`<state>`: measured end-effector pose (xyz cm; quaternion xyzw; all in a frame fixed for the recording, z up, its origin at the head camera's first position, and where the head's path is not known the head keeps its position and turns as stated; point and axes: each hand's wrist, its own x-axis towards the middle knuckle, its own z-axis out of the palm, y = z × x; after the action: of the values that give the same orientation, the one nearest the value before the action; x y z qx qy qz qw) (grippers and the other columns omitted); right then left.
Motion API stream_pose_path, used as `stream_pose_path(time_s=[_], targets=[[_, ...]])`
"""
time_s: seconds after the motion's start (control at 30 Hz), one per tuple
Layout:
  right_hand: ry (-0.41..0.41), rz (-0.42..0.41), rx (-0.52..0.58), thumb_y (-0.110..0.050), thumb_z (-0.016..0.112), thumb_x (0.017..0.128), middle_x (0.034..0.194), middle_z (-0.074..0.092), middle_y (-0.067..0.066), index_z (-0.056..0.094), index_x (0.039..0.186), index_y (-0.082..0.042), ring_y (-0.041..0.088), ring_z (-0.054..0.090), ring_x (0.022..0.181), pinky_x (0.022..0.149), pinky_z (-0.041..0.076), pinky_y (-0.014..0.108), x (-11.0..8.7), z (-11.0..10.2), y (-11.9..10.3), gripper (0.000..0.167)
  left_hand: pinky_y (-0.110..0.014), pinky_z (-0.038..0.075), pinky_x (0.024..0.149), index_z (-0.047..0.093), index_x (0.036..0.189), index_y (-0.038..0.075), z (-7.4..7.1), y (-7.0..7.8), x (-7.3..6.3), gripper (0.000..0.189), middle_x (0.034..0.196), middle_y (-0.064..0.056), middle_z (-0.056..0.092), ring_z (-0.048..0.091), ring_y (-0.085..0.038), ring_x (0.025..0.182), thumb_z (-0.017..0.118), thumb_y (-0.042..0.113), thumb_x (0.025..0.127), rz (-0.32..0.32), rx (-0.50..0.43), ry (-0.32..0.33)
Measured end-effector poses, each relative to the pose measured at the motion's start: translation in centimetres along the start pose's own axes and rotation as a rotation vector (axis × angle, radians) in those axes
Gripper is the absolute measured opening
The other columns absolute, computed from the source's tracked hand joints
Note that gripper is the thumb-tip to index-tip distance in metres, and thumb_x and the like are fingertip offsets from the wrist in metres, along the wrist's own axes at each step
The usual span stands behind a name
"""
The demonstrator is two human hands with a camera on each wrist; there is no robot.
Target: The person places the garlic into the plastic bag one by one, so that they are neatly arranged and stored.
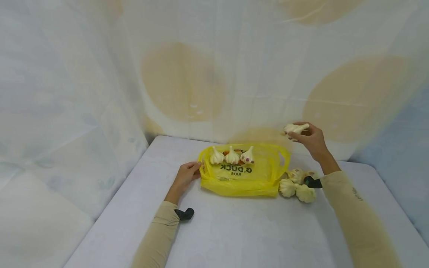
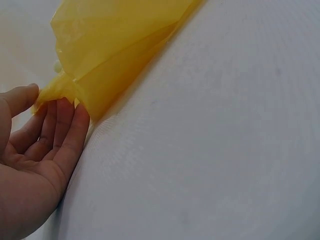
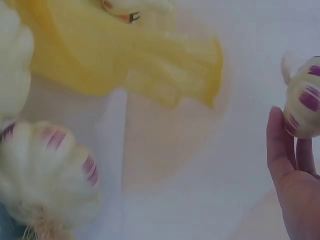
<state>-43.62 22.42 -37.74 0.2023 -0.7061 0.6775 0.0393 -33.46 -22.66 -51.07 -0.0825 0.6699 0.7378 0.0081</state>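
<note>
A yellow plastic bag with printed lettering lies open on the table. My left hand pinches its left edge; in the left wrist view the thumb and fingers meet at the crumpled plastic. Three garlic bulbs rest in a row at the bag's far side, over the print. Above the bag's far right corner, my right hand holds another garlic bulb in the air. Purple streaks mark this bulb in the right wrist view.
Several more garlic bulbs are clustered on the table just right of the bag, partly behind the right wrist's black strap. A pale curtain with tan circles hangs behind the white table.
</note>
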Motion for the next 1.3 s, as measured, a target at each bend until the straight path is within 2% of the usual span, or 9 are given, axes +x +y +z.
stream_pose_path(time_s=[0.13, 0.2, 0.33, 0.43, 0.53, 0.73, 0.9, 1.07, 1.3], targets=[[-0.017, -0.034, -0.128, -0.006, 0.073, 0.088, 0.104, 0.064, 0.004, 0.053, 0.132, 0.004, 0.019, 0.065, 0.083, 0.071, 0.057, 0.025, 0.0, 1.4, -0.2, 0.050, -0.033, 0.055, 0.085, 0.067, 0.118, 0.002, 0.1, 0.0, 0.0, 0.036, 0.111, -0.013, 0.065, 0.063, -0.022, 0.098, 0.064, 0.030, 0.096, -0.015, 0.007, 0.010], [-0.030, -0.036, -0.185, -0.010, 0.075, 0.087, 0.102, 0.065, 0.004, 0.055, 0.130, 0.002, 0.019, 0.064, 0.087, 0.073, 0.056, 0.024, -0.1, 2.2, -0.4, 0.049, -0.034, 0.055, 0.086, 0.067, 0.118, 0.002, 0.1, 0.0, -0.1, 0.036, 0.111, -0.014, 0.065, 0.063, -0.022, 0.098, 0.063, 0.030, 0.096, -0.012, 0.008, 0.014], [-0.054, -0.012, -0.288, -0.021, 0.077, 0.086, 0.105, 0.067, 0.005, 0.063, 0.121, -0.002, 0.016, 0.060, 0.101, 0.080, 0.053, 0.021, -0.5, 3.6, -0.6, 0.043, -0.036, 0.054, 0.087, 0.067, 0.117, 0.001, 0.3, 0.2, -0.1, 0.034, 0.111, -0.015, 0.065, 0.063, -0.023, 0.098, 0.062, 0.029, 0.098, 0.006, 0.010, 0.009], [-0.060, 0.029, -0.365, -0.031, 0.078, 0.084, 0.110, 0.068, 0.007, 0.066, 0.119, -0.006, 0.016, 0.060, 0.106, 0.081, 0.052, 0.021, -0.6, 4.5, -0.3, 0.045, -0.035, 0.054, 0.086, 0.067, 0.116, 0.001, 0.4, 0.2, -0.1, 0.033, 0.110, -0.014, 0.066, 0.063, -0.022, 0.097, 0.062, 0.028, 0.098, 0.009, 0.009, 0.009], [-0.073, 0.060, -0.421, -0.038, 0.079, 0.082, 0.115, 0.067, 0.009, 0.066, 0.118, -0.008, 0.020, 0.061, 0.108, 0.084, 0.053, 0.028, -0.7, 5.1, 0.4, 0.049, -0.033, 0.055, 0.085, 0.068, 0.115, 0.001, 0.5, 0.2, -0.1, 0.032, 0.109, -0.013, 0.066, 0.063, -0.021, 0.095, 0.062, 0.027, 0.098, 0.008, 0.010, 0.014], [-0.105, 0.058, -0.493, -0.044, 0.078, 0.081, 0.116, 0.066, 0.010, 0.064, 0.121, -0.009, 0.027, 0.061, 0.111, 0.090, 0.051, 0.046, -1.2, 6.0, 2.0, 0.054, -0.032, 0.056, 0.082, 0.068, 0.113, 0.001, 0.6, 0.1, -0.1, 0.030, 0.106, -0.012, 0.066, 0.063, -0.020, 0.093, 0.062, 0.027, 0.098, 0.015, 0.008, 0.014], [-0.115, 0.065, -0.543, -0.045, 0.079, 0.080, 0.118, 0.065, 0.011, 0.063, 0.124, -0.007, 0.030, 0.061, 0.110, 0.089, 0.052, 0.047, -1.6, 6.3, 3.0, 0.061, -0.035, 0.055, 0.086, 0.067, 0.115, 0.000, 0.4, -0.1, 0.0, 0.034, 0.108, -0.014, 0.066, 0.064, -0.021, 0.095, 0.063, 0.028, 0.097, 0.021, -0.015, -0.011], [-0.126, 0.109, -0.571, -0.047, 0.080, 0.078, 0.126, 0.061, 0.016, 0.058, 0.131, -0.003, 0.034, 0.058, 0.114, 0.091, 0.051, 0.050, -1.9, 6.4, 3.5, 0.072, -0.041, 0.051, 0.093, 0.065, 0.118, -0.002, 0.3, -0.2, 0.1, 0.040, 0.111, -0.016, 0.066, 0.063, -0.023, 0.097, 0.065, 0.031, 0.095, 0.020, -0.011, -0.015], [-0.174, 0.134, -0.585, -0.040, 0.079, 0.082, 0.129, 0.060, 0.018, 0.057, 0.133, -0.001, 0.035, 0.058, 0.115, 0.092, 0.050, 0.051, -2.3, 6.6, 4.4, 0.068, -0.040, 0.052, 0.092, 0.066, 0.118, 0.000, 0.2, 0.0, -0.2, 0.039, 0.111, -0.015, 0.066, 0.063, -0.022, 0.096, 0.065, 0.032, 0.095, 0.005, -0.006, 0.004]])
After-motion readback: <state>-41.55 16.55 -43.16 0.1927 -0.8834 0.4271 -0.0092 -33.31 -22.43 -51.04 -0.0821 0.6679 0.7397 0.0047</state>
